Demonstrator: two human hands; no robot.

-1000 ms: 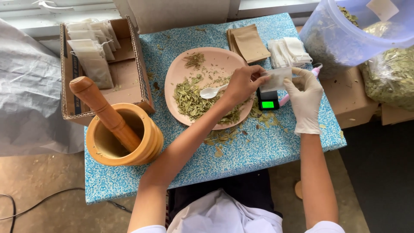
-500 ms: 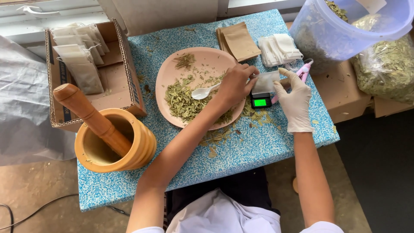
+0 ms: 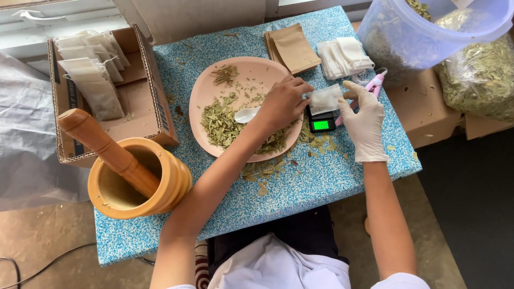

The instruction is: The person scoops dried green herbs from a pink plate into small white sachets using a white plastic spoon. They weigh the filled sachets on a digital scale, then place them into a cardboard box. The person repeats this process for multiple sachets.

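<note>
My left hand [image 3: 284,101] is bare and reaches over a pink plate [image 3: 214,91] of dried green leaves, its fingers pinching the left edge of a small white tea bag [image 3: 325,99]. My right hand [image 3: 364,120], in a white glove, holds the bag's right side. The bag hangs just above a small black scale [image 3: 322,124] with a lit green display. A white spoon [image 3: 246,114] lies on the plate beside my left hand.
A wooden mortar with pestle [image 3: 136,176] stands front left. A cardboard box [image 3: 150,101] of filled bags sits back left. Brown pouches [image 3: 292,48], a stack of white bags [image 3: 342,56], pink scissors [image 3: 375,85], a clear tub [image 3: 428,37] and a leaf bag [image 3: 479,75] are at the back right.
Both hands have stayed at the tea bag over the scale; the left hand now grips the bag's edge. The camera view has shifted slightly.
</note>
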